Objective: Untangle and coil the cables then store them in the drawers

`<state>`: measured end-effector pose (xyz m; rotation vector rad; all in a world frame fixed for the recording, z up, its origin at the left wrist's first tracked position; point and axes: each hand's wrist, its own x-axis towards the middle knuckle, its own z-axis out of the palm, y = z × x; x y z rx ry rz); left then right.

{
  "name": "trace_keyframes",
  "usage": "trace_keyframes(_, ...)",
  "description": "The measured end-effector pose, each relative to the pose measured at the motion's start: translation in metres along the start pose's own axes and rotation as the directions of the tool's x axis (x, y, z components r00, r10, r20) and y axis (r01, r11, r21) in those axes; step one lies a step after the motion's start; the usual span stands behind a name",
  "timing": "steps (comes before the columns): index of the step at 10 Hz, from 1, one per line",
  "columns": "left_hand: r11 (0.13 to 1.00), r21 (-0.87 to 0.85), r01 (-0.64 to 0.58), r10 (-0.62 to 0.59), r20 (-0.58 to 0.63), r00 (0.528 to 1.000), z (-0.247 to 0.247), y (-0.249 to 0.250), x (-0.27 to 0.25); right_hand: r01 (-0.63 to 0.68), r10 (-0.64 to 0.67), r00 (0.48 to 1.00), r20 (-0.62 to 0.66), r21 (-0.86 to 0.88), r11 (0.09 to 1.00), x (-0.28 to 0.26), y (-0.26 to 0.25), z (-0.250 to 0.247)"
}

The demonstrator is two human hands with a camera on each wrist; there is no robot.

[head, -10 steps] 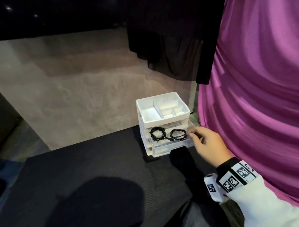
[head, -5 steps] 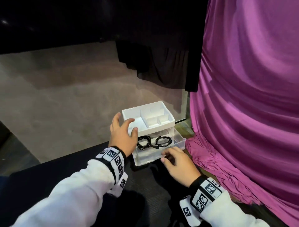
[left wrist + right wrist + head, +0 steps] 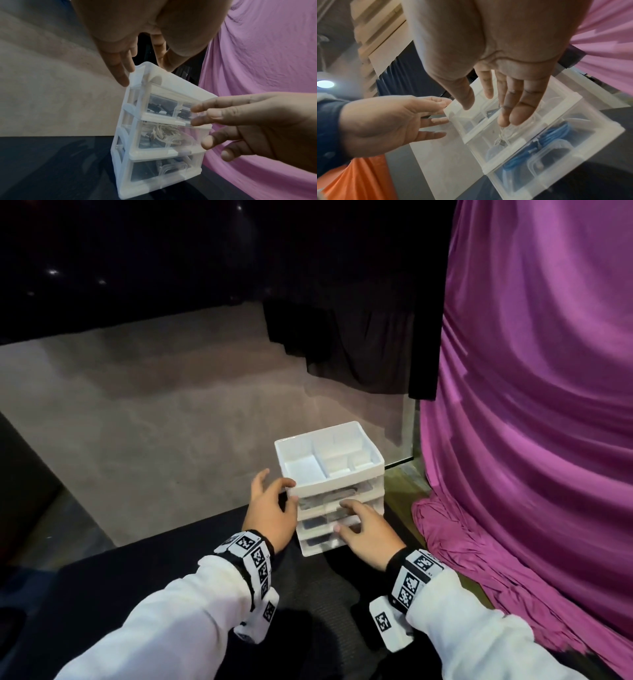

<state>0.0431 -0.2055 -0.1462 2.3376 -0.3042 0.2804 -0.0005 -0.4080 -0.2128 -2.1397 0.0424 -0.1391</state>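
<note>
The right hand (image 3: 368, 530) is laid with straight, close-set fingers (image 3: 513, 108) against the clear front of the drawer unit (image 3: 330, 491), low and just right of centre in the head view; nothing is gripped, and the fingertips are pressed flat on the front of the top drawer (image 3: 164, 106) near its boundary with the middle drawer (image 3: 169, 136). The left hand (image 3: 272, 513) is held spread at the unit's left front corner, to the left of the right hand in the frame; its fingertips (image 3: 123, 75) are placed on the white rim and corner post, and nothing is enclosed by them. All three drawers are seen pushed in, flush with the white frame. Black coiled cables (image 3: 155, 107) are visible through the top drawer's front, a pale coil (image 3: 159, 133) in the middle drawer, and a blue cable (image 3: 556, 136) in a lower one, seen at the lower right of the right wrist view. An open white tray with compartments (image 3: 329, 455) is carried on top of the unit. The unit is stood on a dark mat (image 3: 154, 583) across the lower part of the head view. Magenta cloth (image 3: 534, 440) is hung along the right edge, and a grey floor (image 3: 144, 433) is spread behind at the left.
</note>
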Motion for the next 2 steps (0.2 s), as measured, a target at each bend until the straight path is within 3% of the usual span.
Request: trace_keyframes(2,0.999,0.017,0.033,-0.033,-0.019,0.999,-0.038,-0.062,-0.060,-0.087,0.088,0.996,0.026,-0.016,0.996,-0.042,0.028,0.001)
